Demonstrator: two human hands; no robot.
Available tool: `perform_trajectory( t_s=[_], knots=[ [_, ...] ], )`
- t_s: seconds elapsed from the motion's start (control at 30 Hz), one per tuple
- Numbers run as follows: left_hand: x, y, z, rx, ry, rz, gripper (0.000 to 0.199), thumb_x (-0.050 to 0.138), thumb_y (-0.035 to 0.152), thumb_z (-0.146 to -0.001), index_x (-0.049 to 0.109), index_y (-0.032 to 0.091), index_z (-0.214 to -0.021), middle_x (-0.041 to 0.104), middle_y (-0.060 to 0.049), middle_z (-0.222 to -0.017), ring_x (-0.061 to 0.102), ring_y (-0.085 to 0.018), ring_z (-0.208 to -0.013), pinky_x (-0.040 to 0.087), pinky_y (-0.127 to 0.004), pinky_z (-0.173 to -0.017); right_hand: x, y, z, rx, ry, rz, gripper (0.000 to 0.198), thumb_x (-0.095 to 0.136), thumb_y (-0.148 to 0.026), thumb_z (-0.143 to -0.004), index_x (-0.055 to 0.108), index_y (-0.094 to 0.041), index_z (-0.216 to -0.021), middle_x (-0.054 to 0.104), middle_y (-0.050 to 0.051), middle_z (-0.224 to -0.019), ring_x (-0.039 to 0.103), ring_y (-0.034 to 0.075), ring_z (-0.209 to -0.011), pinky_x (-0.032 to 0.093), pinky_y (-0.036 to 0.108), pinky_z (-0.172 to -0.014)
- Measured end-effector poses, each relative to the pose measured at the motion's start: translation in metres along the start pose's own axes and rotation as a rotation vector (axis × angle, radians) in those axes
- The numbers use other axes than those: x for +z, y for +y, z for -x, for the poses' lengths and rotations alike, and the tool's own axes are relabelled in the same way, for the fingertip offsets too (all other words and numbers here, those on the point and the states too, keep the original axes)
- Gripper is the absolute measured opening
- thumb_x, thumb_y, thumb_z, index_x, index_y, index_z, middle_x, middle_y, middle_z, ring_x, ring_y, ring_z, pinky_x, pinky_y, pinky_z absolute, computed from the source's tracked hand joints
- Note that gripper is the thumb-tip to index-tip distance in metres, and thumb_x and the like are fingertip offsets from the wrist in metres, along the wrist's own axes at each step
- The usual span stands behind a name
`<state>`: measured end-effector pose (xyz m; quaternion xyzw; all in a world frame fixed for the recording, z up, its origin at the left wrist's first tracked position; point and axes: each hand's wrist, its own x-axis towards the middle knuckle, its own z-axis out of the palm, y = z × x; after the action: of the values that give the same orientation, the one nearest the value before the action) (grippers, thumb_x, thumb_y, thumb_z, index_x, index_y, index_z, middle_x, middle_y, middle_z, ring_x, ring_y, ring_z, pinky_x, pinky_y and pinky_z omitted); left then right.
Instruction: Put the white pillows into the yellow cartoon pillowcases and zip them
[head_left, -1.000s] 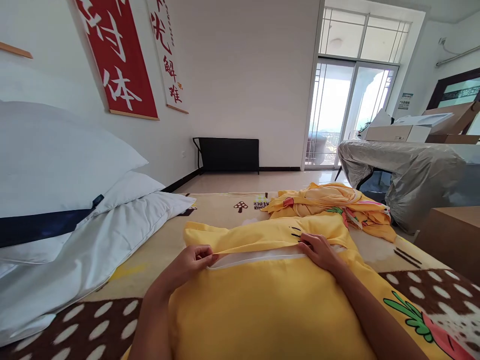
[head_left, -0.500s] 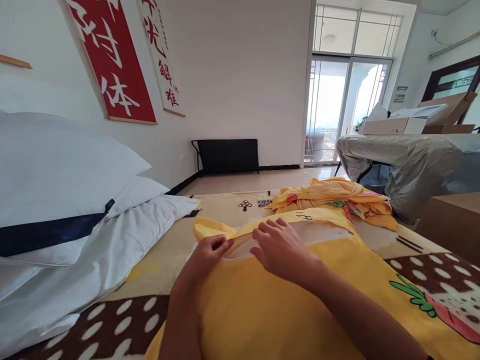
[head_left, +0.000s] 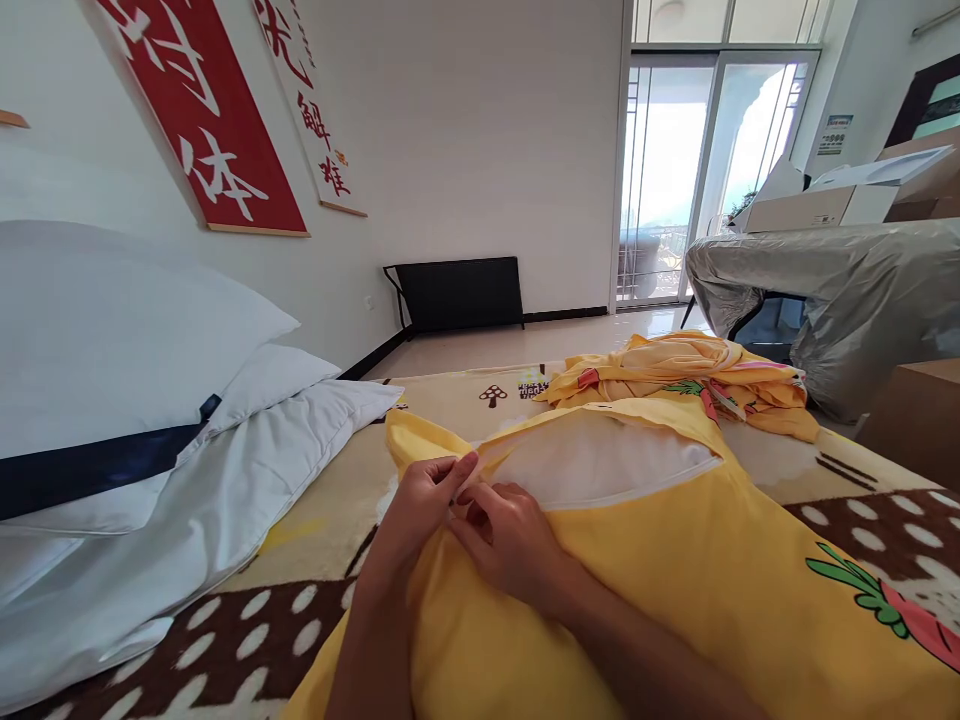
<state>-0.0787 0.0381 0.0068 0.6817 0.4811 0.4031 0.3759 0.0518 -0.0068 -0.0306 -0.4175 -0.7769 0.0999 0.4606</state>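
A yellow pillowcase [head_left: 637, 600] with a carrot print lies in front of me, its zipped opening gaping along the far side. Through the gap shows a white pillow [head_left: 592, 460]. My left hand [head_left: 420, 500] is closed, pinching the pillowcase edge at the left end of the opening between thumb and fingers. Right beside it, my right hand [head_left: 514, 540] is closed too, its thumb and forefinger pinching at the end of the zipper [head_left: 630, 497]. The zipper pull itself is too small and too covered to make out.
White pillows [head_left: 127, 340] with a dark blue band are piled at the left. Crumpled yellow printed fabric [head_left: 675, 370] lies beyond the pillowcase on the patterned blanket [head_left: 442, 395]. At the right stand a plastic-covered table [head_left: 847, 270] with boxes and a cardboard box [head_left: 915, 420].
My right hand has moved left and down from the open edge to meet my left hand, its fingers now pinched. The opening gapes wider, and the view has tilted down slightly.
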Motion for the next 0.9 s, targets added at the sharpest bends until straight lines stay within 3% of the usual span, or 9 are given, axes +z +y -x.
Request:
perform_trajectory(
  t_s=[0.37, 0.67, 0.9],
  knots=[
    [0.009, 0.008, 0.002, 0.034, 0.026, -0.15, 0.055, 0.044, 0.065, -0.077, 0.031, 0.018, -0.052, 0.028, 0.004, -0.052, 0.027, -0.009, -0.053, 0.023, -0.023, -0.049, 0.005, 0.011, -0.001, 0.1, 0.063, -0.161, 0.011, 0.053, -0.026, -0.085, 0.062, -0.021, -0.08, 0.068, -0.001, -0.073, 0.056, 0.011, -0.063, 0.038, 0.022, -0.062],
    [0.015, 0.014, 0.006, 0.066, -0.029, -0.273, 0.056, 0.035, 0.067, -0.081, 0.037, 0.018, -0.053, 0.042, 0.002, -0.052, 0.037, -0.012, -0.054, 0.03, -0.025, -0.053, -0.001, 0.01, -0.001, 0.046, 0.065, -0.135, 0.006, 0.05, -0.018, -0.079, 0.051, -0.021, -0.075, 0.058, -0.003, -0.063, 0.047, 0.01, -0.057, 0.034, 0.021, -0.058],
    [0.017, 0.014, 0.008, 0.062, 0.047, -0.274, 0.058, 0.029, 0.069, -0.081, 0.033, 0.019, -0.053, 0.034, 0.002, -0.053, 0.032, -0.011, -0.054, 0.026, -0.025, -0.051, -0.007, 0.005, -0.001, 0.078, 0.043, -0.178, 0.009, 0.048, -0.02, -0.083, 0.057, -0.02, -0.079, 0.059, -0.003, -0.064, 0.049, 0.01, -0.058, 0.035, 0.021, -0.06]
  ],
)
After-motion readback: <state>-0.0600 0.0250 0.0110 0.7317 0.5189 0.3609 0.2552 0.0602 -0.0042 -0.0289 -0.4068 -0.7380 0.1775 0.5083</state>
